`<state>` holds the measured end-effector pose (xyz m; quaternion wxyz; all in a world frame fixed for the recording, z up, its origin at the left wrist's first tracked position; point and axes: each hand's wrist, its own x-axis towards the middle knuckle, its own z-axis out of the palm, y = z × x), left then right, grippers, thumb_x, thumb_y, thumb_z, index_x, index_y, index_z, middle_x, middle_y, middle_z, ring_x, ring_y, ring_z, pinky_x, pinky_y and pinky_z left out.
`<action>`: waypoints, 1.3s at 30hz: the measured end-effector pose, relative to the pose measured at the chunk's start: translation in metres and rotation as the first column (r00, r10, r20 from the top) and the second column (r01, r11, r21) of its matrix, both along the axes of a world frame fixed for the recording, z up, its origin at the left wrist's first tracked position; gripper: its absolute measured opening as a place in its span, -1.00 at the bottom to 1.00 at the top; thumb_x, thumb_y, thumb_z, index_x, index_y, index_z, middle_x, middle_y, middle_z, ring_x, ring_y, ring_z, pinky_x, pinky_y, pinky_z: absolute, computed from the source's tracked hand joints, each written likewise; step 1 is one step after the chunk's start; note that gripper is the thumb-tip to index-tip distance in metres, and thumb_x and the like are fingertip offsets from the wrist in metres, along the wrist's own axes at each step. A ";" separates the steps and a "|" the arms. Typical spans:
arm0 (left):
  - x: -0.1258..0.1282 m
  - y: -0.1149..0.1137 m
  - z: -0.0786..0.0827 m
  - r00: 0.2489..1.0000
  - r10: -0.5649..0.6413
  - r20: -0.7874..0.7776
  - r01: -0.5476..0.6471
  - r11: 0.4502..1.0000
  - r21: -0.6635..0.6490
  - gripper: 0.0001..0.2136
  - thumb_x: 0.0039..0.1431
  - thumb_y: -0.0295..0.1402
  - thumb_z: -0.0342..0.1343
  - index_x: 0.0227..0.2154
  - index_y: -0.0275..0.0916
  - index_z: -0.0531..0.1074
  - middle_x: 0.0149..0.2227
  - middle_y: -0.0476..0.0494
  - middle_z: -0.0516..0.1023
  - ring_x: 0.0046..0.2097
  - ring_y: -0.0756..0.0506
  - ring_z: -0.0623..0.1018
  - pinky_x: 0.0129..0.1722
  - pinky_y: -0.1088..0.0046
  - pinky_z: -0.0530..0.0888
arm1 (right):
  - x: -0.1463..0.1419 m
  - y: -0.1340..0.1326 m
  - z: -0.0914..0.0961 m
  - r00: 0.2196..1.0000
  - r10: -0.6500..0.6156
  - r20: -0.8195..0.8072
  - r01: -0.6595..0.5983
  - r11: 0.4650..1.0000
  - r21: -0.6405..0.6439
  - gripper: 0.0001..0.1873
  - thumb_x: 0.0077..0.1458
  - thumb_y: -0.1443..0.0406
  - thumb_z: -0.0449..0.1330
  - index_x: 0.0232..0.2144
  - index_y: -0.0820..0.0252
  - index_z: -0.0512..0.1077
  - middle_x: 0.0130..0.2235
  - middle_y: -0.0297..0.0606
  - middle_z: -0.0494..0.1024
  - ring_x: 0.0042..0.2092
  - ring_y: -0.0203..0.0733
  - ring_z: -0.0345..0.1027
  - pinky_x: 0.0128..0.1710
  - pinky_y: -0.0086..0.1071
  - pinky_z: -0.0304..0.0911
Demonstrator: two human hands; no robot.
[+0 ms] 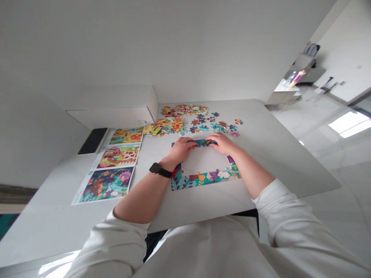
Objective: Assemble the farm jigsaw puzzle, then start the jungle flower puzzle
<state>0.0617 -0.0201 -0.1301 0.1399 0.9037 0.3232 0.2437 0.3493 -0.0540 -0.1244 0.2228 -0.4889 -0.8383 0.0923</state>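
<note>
A partly joined jigsaw puzzle [210, 178] lies on the table as a border around a bare middle, with a white rabbit and leaves along its near side. My left hand [183, 150] bends its fingers onto the dark blue pieces at the far left of the border. On the same far side, my right hand [222, 144] has its fingers closed on a dark blue puzzle piece [209, 143] with orange marks. Its fingertips hide part of that piece. Just beyond both hands are loose puzzle pieces [222, 124], mostly blue, teal and brown.
A pile of red and green pieces [184, 111] and a yellow-orange pile [169, 125] sit farther back. Left of the puzzle lies a sheet with three pictures [108, 184], near a dark phone-like slab [93, 141]. A white box [116, 116] stands against the wall.
</note>
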 end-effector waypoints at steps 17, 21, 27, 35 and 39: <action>0.001 -0.004 0.004 0.992 0.023 -0.120 -0.013 0.997 0.082 -0.61 0.36 -0.53 0.02 0.08 -0.09 0.65 0.10 -0.19 0.62 0.11 -0.23 0.54 0.25 0.14 0.46 | -0.005 -0.004 0.003 0.999 0.050 0.014 -0.050 0.997 0.049 -0.66 0.24 0.37 0.28 0.01 0.00 0.68 0.16 -0.20 0.65 0.18 0.02 0.51 0.30 0.00 0.32; 0.002 -0.004 0.004 0.992 0.026 -0.120 -0.018 0.998 0.068 -0.60 0.35 -0.54 0.03 0.08 -0.11 0.65 0.12 -0.21 0.62 0.12 -0.23 0.54 0.26 0.15 0.46 | -0.011 -0.005 0.008 0.996 0.091 0.024 -0.092 0.996 0.020 -0.69 0.24 0.37 0.28 -0.04 -0.01 0.71 0.11 -0.24 0.70 0.15 0.02 0.55 0.28 -0.01 0.36; 0.002 -0.005 0.006 0.992 0.033 -0.122 -0.028 0.998 0.048 -0.59 0.33 -0.55 0.04 0.07 -0.10 0.67 0.13 -0.21 0.62 0.15 -0.24 0.54 0.27 0.11 0.46 | -0.013 -0.007 0.013 0.993 0.103 0.052 -0.102 0.995 -0.018 -0.67 0.20 0.38 0.31 -0.03 0.00 0.72 0.11 -0.22 0.71 0.15 0.05 0.57 0.28 0.00 0.37; -0.001 -0.004 0.014 0.997 0.000 -0.071 -0.001 1.000 -0.010 -0.70 0.31 -0.50 0.07 -0.10 -0.17 0.69 0.05 -0.20 0.69 0.10 -0.23 0.62 0.25 0.13 0.50 | -0.004 -0.004 0.018 0.998 0.063 -0.027 -0.066 0.990 -0.124 -0.68 0.22 0.32 0.32 -0.01 -0.07 0.71 0.10 -0.30 0.72 0.16 0.00 0.59 0.28 -0.08 0.39; -0.007 -0.003 0.019 0.995 0.092 -0.029 -0.093 0.995 -0.022 -0.67 0.38 -0.43 0.02 0.06 -0.23 0.62 0.12 -0.26 0.67 0.18 -0.25 0.59 0.29 0.13 0.48 | 0.040 -0.010 0.039 0.966 -0.179 -0.187 0.170 0.984 -0.060 -0.63 0.31 0.29 0.24 0.11 -0.03 0.65 0.19 -0.26 0.66 0.25 -0.01 0.52 0.33 -0.02 0.35</action>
